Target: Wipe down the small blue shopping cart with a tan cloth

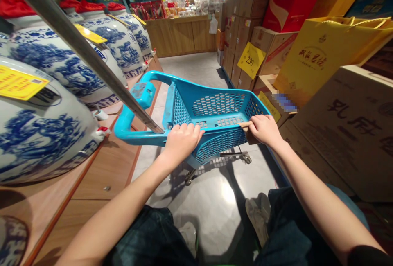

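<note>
While the left hand point(183, 141) is curled over the near rim of the blue cart point(211, 147) on the floor point(219, 208), the right hand point(264, 130) is closed around a tan strip point(245, 124) near its front corner; steering seems in hand, and any turn would call for firm grips.

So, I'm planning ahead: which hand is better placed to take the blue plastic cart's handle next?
Likely the left hand: it's on the cart, nearer the handle; the right hand is near the far end.

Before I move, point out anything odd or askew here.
A metal pole looks odd, rising from the blue cart beside its handle, unusual for a cart. The yellow 230 sign also sits tilted. Nothing looks spilled.
</note>
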{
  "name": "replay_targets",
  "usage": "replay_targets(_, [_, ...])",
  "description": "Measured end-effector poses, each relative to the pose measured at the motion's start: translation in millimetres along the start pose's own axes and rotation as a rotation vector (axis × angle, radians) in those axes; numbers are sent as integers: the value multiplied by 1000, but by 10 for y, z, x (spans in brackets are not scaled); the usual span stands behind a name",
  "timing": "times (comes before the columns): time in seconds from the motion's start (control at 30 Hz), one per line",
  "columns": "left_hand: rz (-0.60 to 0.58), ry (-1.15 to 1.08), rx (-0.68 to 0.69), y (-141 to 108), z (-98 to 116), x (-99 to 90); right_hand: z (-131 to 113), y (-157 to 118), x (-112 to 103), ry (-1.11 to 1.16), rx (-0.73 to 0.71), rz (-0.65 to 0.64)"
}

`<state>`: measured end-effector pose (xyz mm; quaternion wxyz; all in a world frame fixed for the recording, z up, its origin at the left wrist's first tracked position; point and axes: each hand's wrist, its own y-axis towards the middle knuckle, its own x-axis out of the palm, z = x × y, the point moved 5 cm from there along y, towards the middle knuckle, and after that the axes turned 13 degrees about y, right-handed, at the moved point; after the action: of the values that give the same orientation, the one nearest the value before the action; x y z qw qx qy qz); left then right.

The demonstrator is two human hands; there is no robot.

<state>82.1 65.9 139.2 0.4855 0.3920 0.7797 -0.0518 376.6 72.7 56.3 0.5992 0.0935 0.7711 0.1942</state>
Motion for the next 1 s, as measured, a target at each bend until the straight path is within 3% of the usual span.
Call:
replay_targets(0.1, [2, -9, -2, 2, 4, 5, -201, -43, 26, -6, -46, 18])
replay_targets(0.23, [7, 7, 5, -3, 8, -2, -586, -95, 11, 74, -226, 66])
replay_targets(0.33, [11, 6, 8, -6, 9, -15, -479, -55, -9, 117, -247, 10])
replay_targets(0.5, [-10, 23, 14, 2, 17, -18, -13, 10, -53, 41, -46, -23])
replay_targets(0.6, [-10, 32, 10, 3, 19, -21, -149, -28, -47, 19, -52, 7])
replay_targets(0.77, [-2, 26, 16, -6, 31, -23, -561, -100, -33, 102, -237, 38])
replay_targets(0.87, [10, -7, 6, -9, 31, -21, -353, -77, -35, 117, -192, -14])
replay_targets(1.0, [51, 26, 19, -7, 42, -23, 175, -43, -52, 37, 68, -16])
